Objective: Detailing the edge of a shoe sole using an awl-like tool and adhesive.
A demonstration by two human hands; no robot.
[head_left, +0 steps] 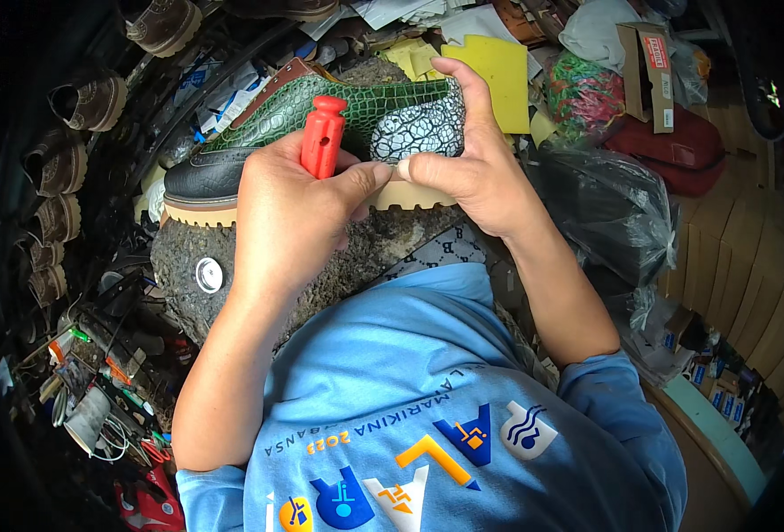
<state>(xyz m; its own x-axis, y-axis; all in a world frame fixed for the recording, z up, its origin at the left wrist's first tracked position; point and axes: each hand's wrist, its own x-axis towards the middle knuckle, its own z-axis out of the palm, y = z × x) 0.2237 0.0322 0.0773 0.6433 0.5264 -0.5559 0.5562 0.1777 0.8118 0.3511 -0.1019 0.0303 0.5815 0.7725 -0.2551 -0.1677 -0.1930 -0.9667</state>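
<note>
Green crocodile-textured leather shoe (321,111) lies sideways, heel in my gripping right hand (472,168); my left hand (290,217) clutches a red-handled tool (323,135) against it.

Brogue shoe (321,133) – green crocodile scales, black toe, black-and-white crackle heel, tan sole; red tool handle (323,135); yellow foam sheet (498,75) – plain

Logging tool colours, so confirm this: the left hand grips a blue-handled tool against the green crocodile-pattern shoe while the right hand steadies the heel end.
Not quite: the head view shows the tool handle is red, not blue. The left hand grips it against the green crocodile-pattern shoe, and the right hand steadies the heel end.
</note>
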